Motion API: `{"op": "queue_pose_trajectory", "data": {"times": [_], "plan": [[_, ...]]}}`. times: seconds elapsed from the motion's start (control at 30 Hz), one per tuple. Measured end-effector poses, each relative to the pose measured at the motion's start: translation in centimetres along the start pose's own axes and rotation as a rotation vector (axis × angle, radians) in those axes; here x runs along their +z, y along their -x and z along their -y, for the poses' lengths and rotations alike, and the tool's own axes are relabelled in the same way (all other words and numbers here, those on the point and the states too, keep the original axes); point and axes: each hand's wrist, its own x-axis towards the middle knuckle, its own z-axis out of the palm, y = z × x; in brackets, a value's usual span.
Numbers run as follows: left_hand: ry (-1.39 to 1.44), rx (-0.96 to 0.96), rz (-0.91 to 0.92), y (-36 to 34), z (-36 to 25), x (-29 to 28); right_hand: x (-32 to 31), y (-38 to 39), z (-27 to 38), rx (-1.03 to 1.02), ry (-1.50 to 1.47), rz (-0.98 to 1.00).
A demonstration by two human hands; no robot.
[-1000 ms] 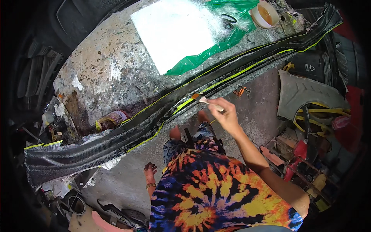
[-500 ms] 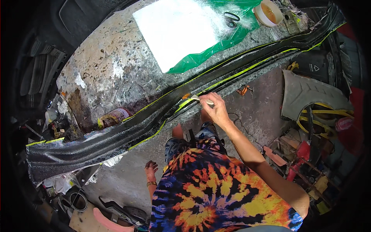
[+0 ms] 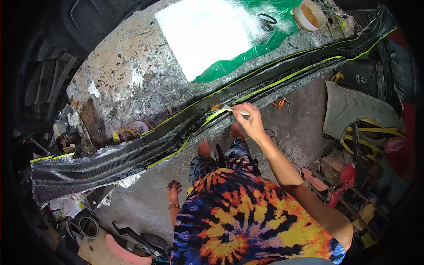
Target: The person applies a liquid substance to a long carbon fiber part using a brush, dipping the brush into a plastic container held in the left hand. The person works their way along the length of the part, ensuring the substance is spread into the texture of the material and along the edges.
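A long strip of black woven fibre (image 3: 145, 148), edged with yellow-green tape, runs across the front of the worktable. My right hand (image 3: 252, 124) is closed around the pale handle of a small brush (image 3: 228, 108). The brush head is at the strip's near edge, over the bright tape, close to a small orange patch (image 3: 215, 107). Whether the bristles touch the surface I cannot tell. Low beside my body hangs my left hand (image 3: 174, 191), holding nothing, fingers loosely apart.
On the stained worktable (image 3: 119, 70) lie a white fibre sheet (image 3: 203, 35), green plastic (image 3: 225, 68), black-handled scissors (image 3: 267, 22) and a white tub (image 3: 297, 17) of amber liquid. A can (image 3: 134, 129) lies by the strip. To the right stands a grey curved panel (image 3: 353, 108).
My right hand and the brush show a slight shift right in the picture, as does the whole table with the view. The grip is the same, and my left hand still hangs down.
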Motion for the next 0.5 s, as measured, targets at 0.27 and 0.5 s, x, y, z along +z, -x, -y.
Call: {"op": "queue_pose_trajectory", "data": {"times": [0.27,0.5], "plan": [[0.027,0.011,0.012,-0.5,0.4,-0.7,0.2,0.3,1.5,-0.026,-0.007,0.092],[0.036,-0.013,-0.008,-1.0,0.1,-0.4,1.1,0.0,0.7,-0.038,0.036,0.089]]}}
